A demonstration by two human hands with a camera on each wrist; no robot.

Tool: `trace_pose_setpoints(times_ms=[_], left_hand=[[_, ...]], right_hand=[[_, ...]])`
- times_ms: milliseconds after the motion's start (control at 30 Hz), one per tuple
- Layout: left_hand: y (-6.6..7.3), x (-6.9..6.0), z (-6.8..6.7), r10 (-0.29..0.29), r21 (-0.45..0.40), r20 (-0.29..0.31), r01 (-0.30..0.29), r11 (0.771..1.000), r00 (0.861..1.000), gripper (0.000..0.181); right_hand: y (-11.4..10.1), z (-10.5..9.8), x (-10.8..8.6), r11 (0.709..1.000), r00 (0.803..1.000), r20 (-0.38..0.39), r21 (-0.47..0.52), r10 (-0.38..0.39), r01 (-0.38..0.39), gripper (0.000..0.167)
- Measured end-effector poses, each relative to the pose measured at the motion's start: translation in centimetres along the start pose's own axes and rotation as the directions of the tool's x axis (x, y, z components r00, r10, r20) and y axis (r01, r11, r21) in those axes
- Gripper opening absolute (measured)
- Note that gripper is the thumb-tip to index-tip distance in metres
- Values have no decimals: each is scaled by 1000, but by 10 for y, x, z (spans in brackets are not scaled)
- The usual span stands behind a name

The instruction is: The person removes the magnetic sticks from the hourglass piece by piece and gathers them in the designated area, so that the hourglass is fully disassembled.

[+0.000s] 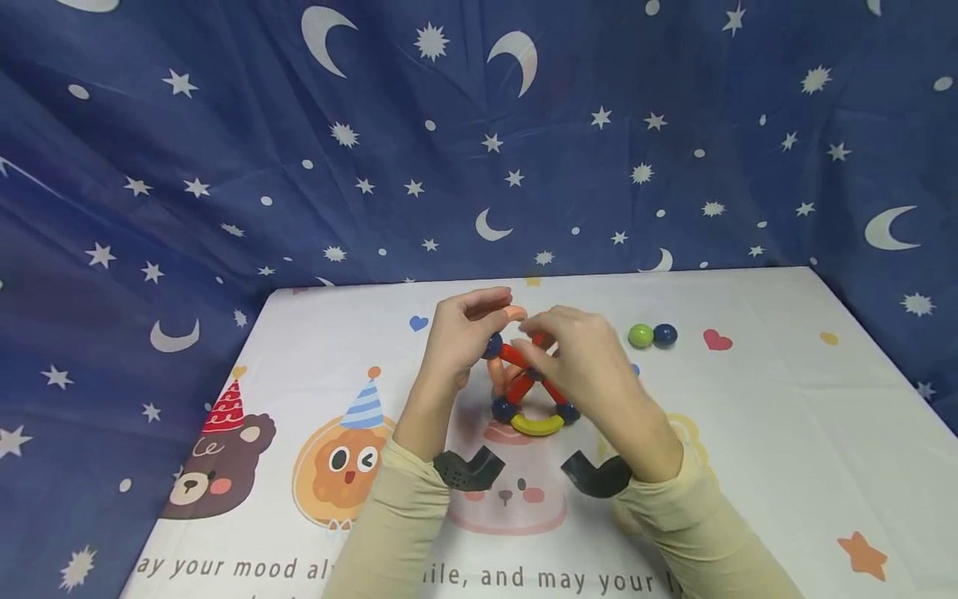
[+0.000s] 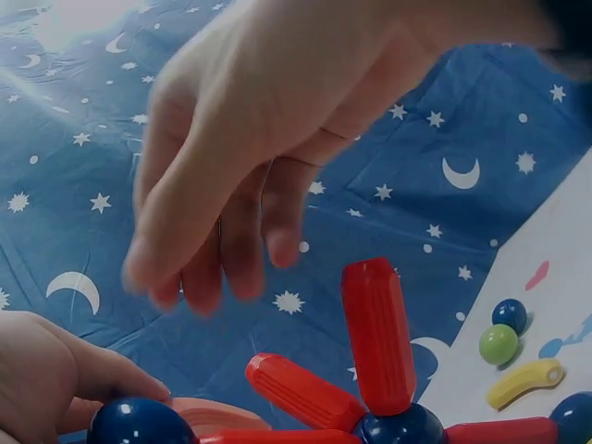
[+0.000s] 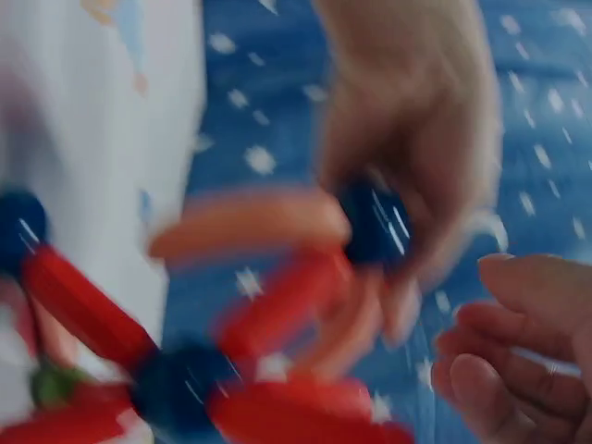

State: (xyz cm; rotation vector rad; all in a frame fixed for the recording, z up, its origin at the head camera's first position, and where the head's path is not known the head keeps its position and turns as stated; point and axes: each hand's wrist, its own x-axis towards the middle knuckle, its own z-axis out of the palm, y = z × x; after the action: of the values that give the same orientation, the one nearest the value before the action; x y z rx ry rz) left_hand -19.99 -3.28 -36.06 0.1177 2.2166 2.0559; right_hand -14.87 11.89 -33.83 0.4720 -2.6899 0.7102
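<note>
A construction toy of red rods (image 1: 520, 387), dark blue balls (image 1: 505, 408) and curved orange pieces (image 3: 250, 222) stands on the table, with a yellow curved rod (image 1: 537, 426) along its near bottom. At its upper left my left hand (image 1: 458, 337) holds a dark blue ball (image 3: 375, 222) between thumb and fingers, beside a curved orange piece. My right hand (image 1: 587, 353) hovers on the other side, fingers loosely bent and nothing between them. Below it in the left wrist view, one red rod (image 2: 377, 338) sticks up from a blue ball (image 2: 401, 425). The right wrist view is blurred.
Right of the toy, a green ball (image 1: 640, 336) and a dark blue ball (image 1: 665, 335) lie side by side. A printed white cloth (image 1: 778, 466) covers the table. Behind hangs a blue curtain (image 1: 419, 108) with stars and moons.
</note>
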Motion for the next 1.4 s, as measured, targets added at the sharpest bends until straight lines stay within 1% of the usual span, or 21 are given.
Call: trace_pose_setpoints(times_ms=[67, 100, 167, 233, 300, 400, 533, 567, 600, 700, 767, 933, 1033, 1133, 1267, 1333, 1400], left_hand=[[0, 0, 0, -6, -10, 7, 7, 1000, 1000, 27], [0, 0, 0, -10, -12, 11, 10, 1000, 1000, 28], [-1, 0, 1, -17, -19, 21, 18, 1000, 1000, 28], [-1, 0, 1, -25, -18, 30, 26, 1000, 999, 29], [-2, -1, 1, -28, -20, 38, 29, 999, 999, 30], [-3, -1, 1, -17, -44, 42, 19, 999, 999, 31], [-3, 1, 2, 21, -72, 39, -18, 997, 999, 29], [-3, 1, 2, 29, -76, 38, -26, 997, 999, 29], [-3, 1, 2, 38, -78, 38, -35, 996, 999, 28], [-2, 1, 2, 52, -82, 36, -49, 995, 998, 25], [-2, 2, 2, 58, -85, 35, -54, 995, 998, 25], [-1, 2, 2, 60, -76, 26, -58, 995, 998, 25], [-1, 2, 1, 54, -56, 11, -53, 997, 998, 25], [-1, 2, 1, 51, -38, -4, -51, 998, 999, 25], [-1, 0, 0, 47, -18, -5, -47, 999, 999, 22], [-1, -1, 0, 46, -3, 2, -46, 999, 999, 22], [-1, -2, -1, 44, 10, 10, -44, 999, 999, 24]], right_hand=[[16, -5, 9, 998, 1000, 0, 67, 1, -1, 23], [25, -6, 13, 994, 1000, 25, 107, 10, -13, 26], [44, -2, 22, 982, 995, 98, 186, 19, -37, 31], [59, 5, 29, 958, 980, 194, 272, 32, -85, 36], [70, 13, 33, 927, 962, 272, 350, 36, -133, 40], [77, 21, 38, 863, 935, 351, 457, 48, -216, 48], [79, 28, 41, 795, 901, 431, 529, 50, -297, 52], [79, 29, 42, 786, 894, 446, 535, 48, -309, 52], [79, 30, 43, 776, 888, 457, 543, 47, -320, 50], [81, 34, 44, 731, 878, 477, 583, 46, -355, 44], [82, 36, 46, 689, 872, 486, 616, 51, -383, 41], [82, 42, 49, 549, 853, 518, 694, 68, -466, 40], [82, 44, 51, 473, 844, 531, 725, 79, -500, 39], [81, 44, 51, 421, 841, 534, 746, 86, -516, 36], [79, 44, 51, 350, 847, 526, 782, 72, -515, 26], [79, 44, 51, 322, 851, 522, 796, 64, -512, 20], [78, 44, 51, 303, 852, 520, 803, 65, -513, 15]])
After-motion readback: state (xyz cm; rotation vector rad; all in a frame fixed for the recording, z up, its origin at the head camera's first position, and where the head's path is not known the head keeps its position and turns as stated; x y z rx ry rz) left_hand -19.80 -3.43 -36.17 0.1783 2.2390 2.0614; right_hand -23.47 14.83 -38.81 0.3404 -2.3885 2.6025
